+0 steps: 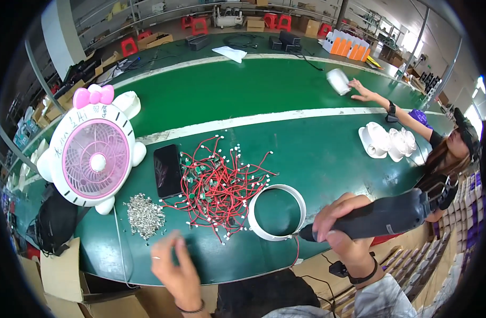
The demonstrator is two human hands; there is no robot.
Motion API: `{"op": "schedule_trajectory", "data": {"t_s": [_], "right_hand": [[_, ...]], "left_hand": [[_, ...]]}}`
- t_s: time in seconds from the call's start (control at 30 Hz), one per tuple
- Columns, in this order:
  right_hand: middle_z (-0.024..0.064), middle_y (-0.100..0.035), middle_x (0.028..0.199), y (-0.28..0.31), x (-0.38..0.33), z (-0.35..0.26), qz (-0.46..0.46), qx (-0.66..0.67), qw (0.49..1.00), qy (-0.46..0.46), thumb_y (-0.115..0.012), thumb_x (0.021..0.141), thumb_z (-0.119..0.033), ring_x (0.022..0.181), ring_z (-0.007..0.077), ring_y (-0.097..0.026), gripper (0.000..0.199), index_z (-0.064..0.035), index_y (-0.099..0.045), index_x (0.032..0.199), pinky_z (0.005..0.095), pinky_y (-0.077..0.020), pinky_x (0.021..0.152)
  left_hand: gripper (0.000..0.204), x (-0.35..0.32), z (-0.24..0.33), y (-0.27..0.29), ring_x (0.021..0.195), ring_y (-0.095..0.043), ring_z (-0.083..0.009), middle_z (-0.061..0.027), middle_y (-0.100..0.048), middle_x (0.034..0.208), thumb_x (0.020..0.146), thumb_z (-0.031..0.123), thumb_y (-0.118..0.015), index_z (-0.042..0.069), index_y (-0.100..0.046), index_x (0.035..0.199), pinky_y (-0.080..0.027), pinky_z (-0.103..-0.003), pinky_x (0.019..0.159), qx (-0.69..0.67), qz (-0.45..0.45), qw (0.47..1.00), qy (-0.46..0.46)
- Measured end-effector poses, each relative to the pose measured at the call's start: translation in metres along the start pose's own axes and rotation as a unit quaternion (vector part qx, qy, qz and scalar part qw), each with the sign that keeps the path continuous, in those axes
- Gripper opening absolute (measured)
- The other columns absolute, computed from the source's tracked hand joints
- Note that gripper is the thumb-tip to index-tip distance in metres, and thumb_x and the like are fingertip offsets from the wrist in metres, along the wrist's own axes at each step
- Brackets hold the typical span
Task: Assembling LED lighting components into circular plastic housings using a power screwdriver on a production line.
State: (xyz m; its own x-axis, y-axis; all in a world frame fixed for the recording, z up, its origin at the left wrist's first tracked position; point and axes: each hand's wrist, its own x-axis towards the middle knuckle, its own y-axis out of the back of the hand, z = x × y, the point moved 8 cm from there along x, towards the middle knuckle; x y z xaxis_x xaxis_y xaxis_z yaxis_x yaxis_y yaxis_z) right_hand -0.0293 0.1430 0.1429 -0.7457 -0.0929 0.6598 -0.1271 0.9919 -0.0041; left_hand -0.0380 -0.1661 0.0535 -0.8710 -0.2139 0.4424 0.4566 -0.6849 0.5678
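Note:
My right hand (341, 220) grips a black electric screwdriver (386, 216), held nearly level. Its tip meets the lower right rim of a white plastic ring (250, 212) on the green table. A red wire hangs from the ring near that tip. My left hand (174, 267) is over the table's near edge, slightly blurred, with thumb and forefinger half curled and a gap between them; I see nothing held there. Just beyond it is a heap of small silver screws (145, 216). A tangle of red wires (216, 191) with white connectors and small green boards lies left of the ring.
A black phone (167, 170) lies beside the wires. A white-and-pink cat-shaped fan (97, 159) stands at left, its cord running to the near edge. Across at right, another person's hand (363, 91) reaches to a white part (338, 82); white plastic parts (386, 142) stand nearby.

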Motion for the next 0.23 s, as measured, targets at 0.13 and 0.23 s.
{"op": "schedule_trajectory", "data": {"t_s": [0.13,0.23], "right_hand": [[0.0076,-0.06,0.076,0.006,0.001,0.018,0.087,-0.042,0.988,-0.117,-0.081,0.088,-0.022,0.061,0.0166,-0.059,0.049,-0.0015,-0.05,0.12,0.0326,-0.0515,0.058],[0.0074,-0.059,0.074,0.012,-0.006,0.015,0.107,-0.064,0.991,-0.052,-0.083,0.088,-0.027,0.058,0.0159,-0.057,0.058,-0.0017,-0.048,0.127,0.0325,-0.05,0.055]], "left_hand": [[0.06,0.007,-0.015,0.021,0.129,-0.052,-0.0394,-0.0241,-0.055,0.141,0.091,0.002,-0.065,-0.003,-0.044,0.147,-0.039,-0.045,0.11,0.082,0.082,0.992,0.047],[0.065,-0.008,0.045,-0.023,0.139,-0.044,-0.0391,-0.0234,-0.05,0.147,0.088,0.01,-0.072,0.0,-0.046,0.147,-0.032,-0.048,0.117,-0.034,-0.098,0.994,-0.021]]}}
